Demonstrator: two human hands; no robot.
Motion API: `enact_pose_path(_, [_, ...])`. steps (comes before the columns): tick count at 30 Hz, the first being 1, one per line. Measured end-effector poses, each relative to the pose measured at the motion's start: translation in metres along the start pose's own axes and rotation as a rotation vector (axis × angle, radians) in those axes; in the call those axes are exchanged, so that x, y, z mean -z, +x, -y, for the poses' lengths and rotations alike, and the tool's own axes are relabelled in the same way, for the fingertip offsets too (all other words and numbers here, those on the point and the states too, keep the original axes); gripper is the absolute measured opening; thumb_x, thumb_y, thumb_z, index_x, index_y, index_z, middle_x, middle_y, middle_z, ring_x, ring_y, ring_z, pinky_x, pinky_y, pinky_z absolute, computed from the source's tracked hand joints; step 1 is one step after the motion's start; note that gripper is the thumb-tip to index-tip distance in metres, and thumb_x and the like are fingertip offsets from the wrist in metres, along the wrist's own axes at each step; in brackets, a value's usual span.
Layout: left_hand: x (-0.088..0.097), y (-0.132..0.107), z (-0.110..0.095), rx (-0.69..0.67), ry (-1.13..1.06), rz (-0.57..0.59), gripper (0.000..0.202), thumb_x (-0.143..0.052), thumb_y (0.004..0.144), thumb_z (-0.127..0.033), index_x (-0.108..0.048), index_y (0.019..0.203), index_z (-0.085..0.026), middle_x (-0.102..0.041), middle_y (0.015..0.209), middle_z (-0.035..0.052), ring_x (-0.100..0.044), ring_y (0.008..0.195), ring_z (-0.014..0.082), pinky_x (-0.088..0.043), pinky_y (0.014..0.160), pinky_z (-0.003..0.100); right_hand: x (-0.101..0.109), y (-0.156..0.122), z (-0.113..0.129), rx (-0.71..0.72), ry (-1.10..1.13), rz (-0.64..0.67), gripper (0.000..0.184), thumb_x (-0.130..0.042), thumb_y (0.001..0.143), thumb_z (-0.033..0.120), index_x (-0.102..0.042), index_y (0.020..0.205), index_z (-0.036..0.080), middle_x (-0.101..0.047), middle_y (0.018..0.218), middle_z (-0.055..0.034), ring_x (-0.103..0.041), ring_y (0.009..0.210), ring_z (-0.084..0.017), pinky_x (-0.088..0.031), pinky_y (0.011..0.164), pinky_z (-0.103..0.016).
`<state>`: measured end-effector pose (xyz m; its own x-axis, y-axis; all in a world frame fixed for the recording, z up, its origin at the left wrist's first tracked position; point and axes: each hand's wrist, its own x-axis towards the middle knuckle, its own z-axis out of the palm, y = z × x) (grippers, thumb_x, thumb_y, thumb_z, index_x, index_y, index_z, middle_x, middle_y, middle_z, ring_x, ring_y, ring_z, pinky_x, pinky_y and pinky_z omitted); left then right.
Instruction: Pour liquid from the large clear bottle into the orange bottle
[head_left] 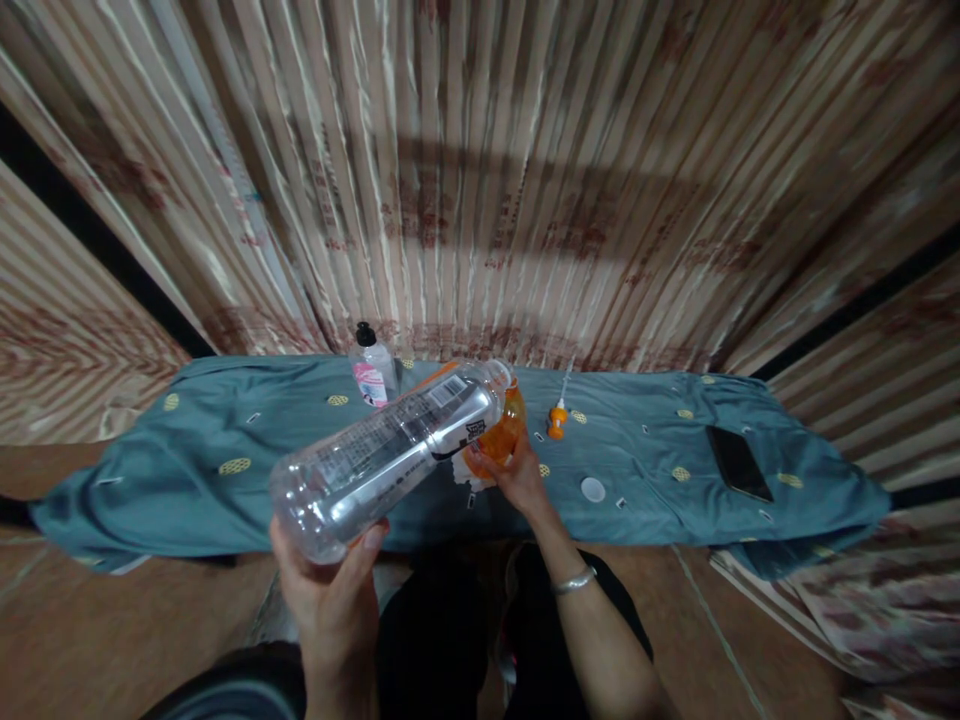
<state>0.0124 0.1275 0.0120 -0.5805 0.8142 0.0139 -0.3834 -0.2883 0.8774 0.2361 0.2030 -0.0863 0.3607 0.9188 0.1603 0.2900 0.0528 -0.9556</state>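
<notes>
My left hand grips the base of a large clear plastic bottle, tilted nearly level with its neck pointing right. The neck meets the top of a small orange container, which my right hand holds just above the teal cloth. A silver bangle is on my right wrist. A white round cap lies on the cloth to the right of my right hand. An orange spray nozzle with a thin tube lies behind it.
A small clear bottle with a black cap and pink label stands at the back of the cloth. A dark phone lies on the right side. Striped curtains hang behind. Brown floor lies on both sides of my legs.
</notes>
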Motion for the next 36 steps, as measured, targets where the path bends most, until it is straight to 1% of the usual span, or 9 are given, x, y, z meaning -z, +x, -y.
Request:
enact_pose_path(4, [-0.001, 0.000, 0.000, -0.001, 0.009, -0.003, 0.079, -0.106, 0.047, -0.027, -0.071, 0.118, -0.025, -0.072, 0.117, 0.0037, -0.066, 0.096, 0.0186, -0.056, 0.074, 0.024, -0.001, -0.002, 0.001, -0.008, -0.020, -0.001, 0.075, -0.093, 0.072, 0.056, -0.064, 0.134, 0.024, -0.084, 0.125, -0.0133, -0.082, 0.116, -0.039, -0.066, 0.106, -0.059])
enact_pose_path(8, [-0.001, 0.000, -0.002, 0.015, -0.010, -0.016, 0.080, -0.106, 0.045, -0.025, -0.071, 0.117, -0.025, -0.073, 0.112, 0.0032, -0.067, 0.093, 0.0181, -0.057, 0.070, 0.022, -0.001, -0.002, 0.000, 0.005, -0.039, -0.002, 0.077, -0.093, 0.074, 0.054, -0.062, 0.138, 0.024, -0.084, 0.127, -0.0131, -0.081, 0.118, -0.039, -0.065, 0.107, -0.059])
enact_pose_path(11, [-0.002, -0.001, -0.002, 0.029, -0.012, -0.020, 0.082, -0.106, 0.045, -0.025, -0.071, 0.119, -0.025, -0.074, 0.109, 0.0026, -0.066, 0.089, 0.0176, -0.058, 0.069, 0.022, -0.001, -0.001, -0.001, 0.007, -0.062, -0.001, 0.078, -0.093, 0.074, 0.055, -0.063, 0.139, 0.024, -0.084, 0.125, -0.0131, -0.081, 0.117, -0.040, -0.065, 0.107, -0.058])
enact_pose_path(15, [-0.002, -0.003, 0.000, 0.027, -0.008, -0.011, 0.082, -0.106, 0.047, -0.028, -0.073, 0.121, -0.024, -0.075, 0.113, 0.0041, -0.067, 0.090, 0.0182, -0.057, 0.070, 0.024, -0.001, -0.001, -0.003, 0.015, -0.044, -0.004, 0.077, -0.093, 0.074, 0.054, -0.063, 0.139, 0.025, -0.084, 0.129, -0.0124, -0.081, 0.120, -0.039, -0.065, 0.108, -0.058])
enact_pose_path(19, [0.000, -0.003, 0.003, 0.010, 0.005, 0.010, 0.083, -0.107, 0.050, -0.032, -0.072, 0.125, -0.025, -0.075, 0.106, 0.0025, -0.066, 0.086, 0.0183, -0.056, 0.072, 0.027, -0.001, 0.000, -0.003, 0.021, -0.020, -0.020, 0.076, -0.094, 0.072, 0.052, -0.064, 0.136, 0.025, -0.084, 0.131, -0.0125, -0.081, 0.122, -0.039, -0.065, 0.111, -0.058])
enact_pose_path(21, [0.001, -0.002, 0.003, 0.017, 0.008, 0.016, 0.086, -0.108, 0.049, -0.032, -0.072, 0.128, -0.025, -0.075, 0.110, 0.0035, -0.067, 0.087, 0.0187, -0.057, 0.073, 0.027, -0.001, 0.000, -0.003, 0.011, -0.020, -0.014, 0.077, -0.095, 0.071, 0.052, -0.064, 0.136, 0.024, -0.084, 0.131, -0.0126, -0.081, 0.122, -0.038, -0.065, 0.111, -0.057])
enact_pose_path(26, [0.000, -0.002, 0.003, 0.027, -0.007, 0.012, 0.087, -0.108, 0.049, -0.031, -0.072, 0.128, -0.024, -0.075, 0.113, 0.0049, -0.068, 0.088, 0.0188, -0.057, 0.069, 0.026, 0.000, 0.000, -0.005, -0.012, -0.018, 0.005, 0.081, -0.094, 0.071, 0.056, -0.062, 0.138, 0.023, -0.085, 0.127, -0.0142, -0.082, 0.119, -0.040, -0.066, 0.107, -0.058])
enact_pose_path(31, [-0.001, -0.003, 0.004, 0.001, -0.030, 0.006, 0.090, -0.107, 0.048, -0.030, -0.070, 0.131, -0.027, -0.075, 0.116, 0.0038, -0.068, 0.085, 0.0175, -0.057, 0.068, 0.025, -0.001, 0.001, -0.008, -0.002, -0.031, 0.003, 0.082, -0.095, 0.071, 0.052, -0.061, 0.141, 0.025, -0.086, 0.123, -0.0121, -0.083, 0.115, -0.039, -0.068, 0.101, -0.056])
enact_pose_path(36, [0.000, -0.002, 0.004, -0.006, -0.018, 0.013, 0.083, -0.107, 0.050, -0.030, -0.071, 0.124, -0.028, -0.075, 0.106, 0.0006, -0.067, 0.078, 0.0151, -0.057, 0.067, 0.025, -0.002, 0.001, -0.010, 0.001, -0.034, 0.013, 0.079, -0.094, 0.073, 0.054, -0.062, 0.140, 0.026, -0.086, 0.121, -0.0108, -0.083, 0.112, -0.038, -0.068, 0.100, -0.057])
